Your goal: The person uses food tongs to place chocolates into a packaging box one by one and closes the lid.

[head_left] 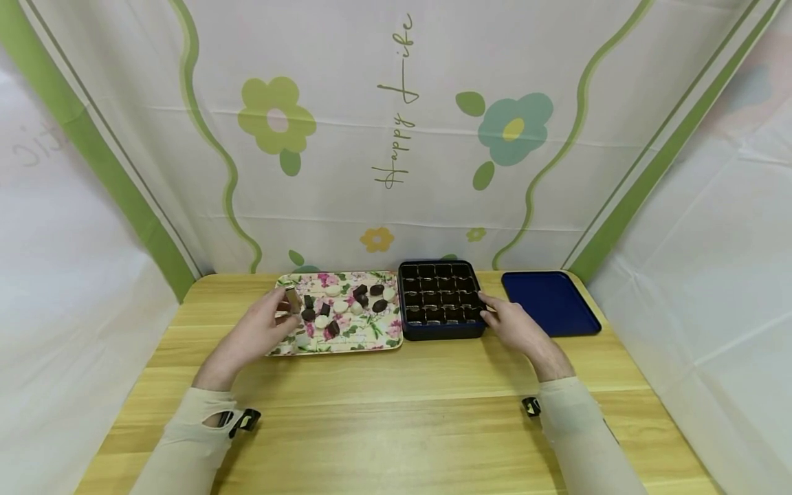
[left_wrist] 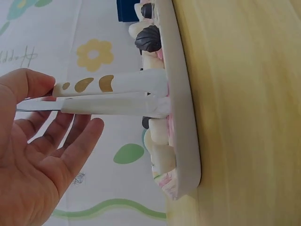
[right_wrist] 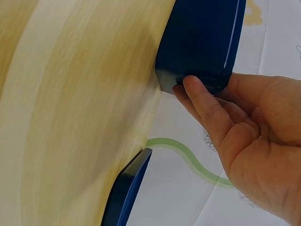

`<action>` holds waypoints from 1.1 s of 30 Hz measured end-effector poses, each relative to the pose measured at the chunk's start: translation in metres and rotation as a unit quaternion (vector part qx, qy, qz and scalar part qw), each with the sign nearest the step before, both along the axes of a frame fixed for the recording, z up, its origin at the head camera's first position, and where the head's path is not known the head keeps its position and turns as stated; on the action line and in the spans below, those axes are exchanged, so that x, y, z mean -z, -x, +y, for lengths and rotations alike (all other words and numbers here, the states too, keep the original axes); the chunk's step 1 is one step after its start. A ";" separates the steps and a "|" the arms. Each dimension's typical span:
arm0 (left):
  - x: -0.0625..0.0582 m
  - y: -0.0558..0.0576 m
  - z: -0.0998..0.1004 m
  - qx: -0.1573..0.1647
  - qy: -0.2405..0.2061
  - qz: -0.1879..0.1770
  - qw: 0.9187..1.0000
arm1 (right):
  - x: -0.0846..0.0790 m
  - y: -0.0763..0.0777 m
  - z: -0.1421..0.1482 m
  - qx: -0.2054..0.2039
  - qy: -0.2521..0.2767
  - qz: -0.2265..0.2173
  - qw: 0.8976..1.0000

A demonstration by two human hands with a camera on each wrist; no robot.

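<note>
My left hand (head_left: 262,328) grips a pair of tongs (left_wrist: 113,104) with metal arms and pale ends, one marked with gold shapes. The tongs' tips point down at the left part of a floral tray (head_left: 365,342). Dark and white chocolates (head_left: 379,306), some oval and some blocky, lie scattered on that tray. At its right stands a dark blue box (head_left: 443,331) holding a black insert (head_left: 439,298) split into several compartments. My right hand (head_left: 515,326) touches the box's right side near the front corner. In the right wrist view its fingers (right_wrist: 197,92) lie against the box's side.
A flat blue lid (head_left: 551,302) lies on the wooden table (head_left: 383,426) to the right of the box. Behind the table hangs a white cloth (head_left: 346,172) with flowers and green lines, and more cloth encloses both sides.
</note>
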State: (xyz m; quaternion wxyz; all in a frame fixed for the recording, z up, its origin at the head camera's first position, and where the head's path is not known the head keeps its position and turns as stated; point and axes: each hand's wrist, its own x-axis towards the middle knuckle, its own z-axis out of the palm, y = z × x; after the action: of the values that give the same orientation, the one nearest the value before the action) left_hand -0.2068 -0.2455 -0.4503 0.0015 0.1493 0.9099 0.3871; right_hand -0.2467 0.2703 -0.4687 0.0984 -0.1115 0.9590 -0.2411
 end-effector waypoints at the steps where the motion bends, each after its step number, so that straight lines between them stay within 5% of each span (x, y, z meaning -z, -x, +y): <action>1: 0.001 0.000 0.001 0.001 -0.003 -0.004 1.000 | 0.000 0.000 0.000 0.001 0.000 0.000 1.000; 7: -0.001 0.000 0.003 -0.005 -0.006 0.001 1.000 | 0.000 -0.001 0.000 -0.002 0.006 -0.004 1.000; 18: -0.020 -0.003 -0.019 -0.112 -0.003 0.055 0.992 | 0.000 0.000 0.001 -0.010 -0.002 0.003 1.000; 33: -0.009 0.001 -0.018 -0.107 0.025 0.066 0.992 | -0.003 -0.001 0.001 -0.016 -0.001 0.006 1.000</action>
State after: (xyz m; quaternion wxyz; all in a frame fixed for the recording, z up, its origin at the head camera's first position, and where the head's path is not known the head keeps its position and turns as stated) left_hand -0.2080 -0.2638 -0.4414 -0.0959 0.0766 0.9281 0.3514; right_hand -0.2461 0.2714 -0.4660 0.0963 -0.1281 0.9580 -0.2379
